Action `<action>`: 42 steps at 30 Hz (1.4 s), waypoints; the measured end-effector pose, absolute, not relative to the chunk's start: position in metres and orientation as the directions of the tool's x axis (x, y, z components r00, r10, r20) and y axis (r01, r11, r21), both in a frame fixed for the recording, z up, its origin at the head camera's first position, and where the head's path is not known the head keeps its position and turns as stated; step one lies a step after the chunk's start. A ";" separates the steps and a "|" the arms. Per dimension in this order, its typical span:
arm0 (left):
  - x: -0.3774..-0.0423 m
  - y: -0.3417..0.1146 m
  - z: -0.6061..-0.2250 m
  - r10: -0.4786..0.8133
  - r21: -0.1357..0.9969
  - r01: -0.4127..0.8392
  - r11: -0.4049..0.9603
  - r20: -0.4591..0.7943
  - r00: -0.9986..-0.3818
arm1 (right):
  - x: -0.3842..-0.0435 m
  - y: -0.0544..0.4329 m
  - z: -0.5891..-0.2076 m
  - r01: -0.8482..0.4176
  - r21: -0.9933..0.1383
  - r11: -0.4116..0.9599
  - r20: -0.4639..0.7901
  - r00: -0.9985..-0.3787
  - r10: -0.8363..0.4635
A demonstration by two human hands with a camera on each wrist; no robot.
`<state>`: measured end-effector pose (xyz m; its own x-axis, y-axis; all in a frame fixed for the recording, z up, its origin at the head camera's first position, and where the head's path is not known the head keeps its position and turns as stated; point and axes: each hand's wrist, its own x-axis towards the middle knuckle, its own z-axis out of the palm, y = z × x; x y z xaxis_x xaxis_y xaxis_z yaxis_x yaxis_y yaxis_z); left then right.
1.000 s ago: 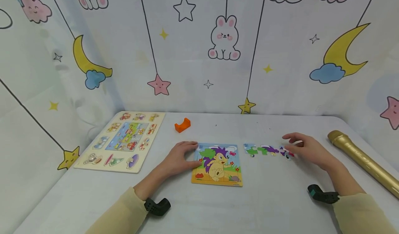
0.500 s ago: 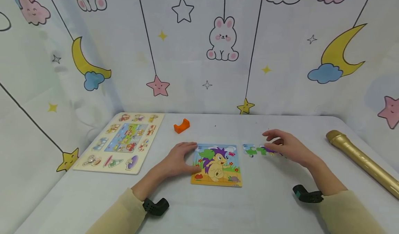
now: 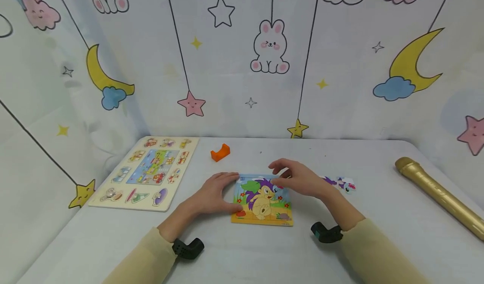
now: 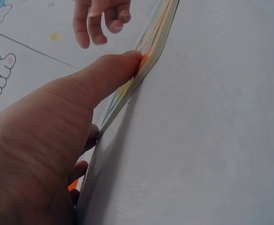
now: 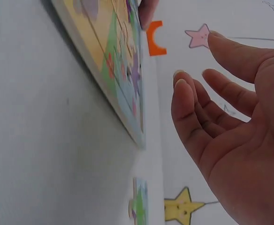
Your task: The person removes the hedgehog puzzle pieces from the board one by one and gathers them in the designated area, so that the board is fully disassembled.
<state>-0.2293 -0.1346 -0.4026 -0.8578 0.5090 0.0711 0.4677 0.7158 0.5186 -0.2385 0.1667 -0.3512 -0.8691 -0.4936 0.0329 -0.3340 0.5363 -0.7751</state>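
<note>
A square hedgehog jigsaw puzzle (image 3: 261, 210) lies flat on the table between my hands. My left hand (image 3: 214, 195) rests at its left side, the thumb on the face near the edge and the fingers along the upper left corner. Over the puzzle's upper right corner hovers my right hand (image 3: 298, 178). Its fingers are loosely curved and the right wrist view shows nothing between them and the thumb. Loose jigsaw pieces (image 3: 346, 185) lie to the right of the puzzle. The right forearm hides some of them; a green piece (image 5: 140, 201) shows in the right wrist view.
A wooden peg puzzle board (image 3: 145, 172) with vehicle pictures lies at the left. An orange notched block (image 3: 220, 153) sits behind the hedgehog puzzle. A gold microphone (image 3: 435, 195) lies along the right side. A printed white curtain (image 3: 234, 65) rises behind the table.
My right hand has moved left from the loose pieces to above the puzzle's upper right corner. My left hand has stayed at the puzzle's left side.
</note>
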 end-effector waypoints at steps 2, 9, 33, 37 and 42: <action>-0.229 -0.135 -0.402 0.519 0.521 0.480 0.706 0.080 -0.851 | -0.238 0.155 -0.353 -0.339 -0.778 0.529 0.020 -0.855 -0.519; -0.228 -0.136 -0.400 0.539 0.525 0.507 0.684 0.106 -0.836 | -0.235 0.128 -0.366 -0.335 -0.770 0.543 -0.032 -0.830 -0.557; -0.229 -0.135 -0.399 0.559 0.514 0.527 0.677 0.108 -0.822 | -0.215 0.098 -0.366 -0.337 -0.562 0.756 -0.102 -0.878 -0.467; -0.230 -0.135 -0.399 0.558 0.510 0.531 0.677 0.116 -0.822 | -0.215 0.098 -0.367 -0.356 -0.584 0.729 -0.071 -0.873 -0.483; -0.230 -0.136 -0.400 0.554 0.511 0.528 0.678 0.116 -0.824 | -0.215 0.097 -0.368 -0.355 -0.622 0.698 -0.049 -0.872 -0.487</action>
<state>-0.2296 -0.1356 -0.4000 -0.8243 0.5541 0.1159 0.5278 0.6782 0.5113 -0.2149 0.0974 -0.3681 -0.8718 -0.4874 -0.0487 -0.3553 0.6976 -0.6222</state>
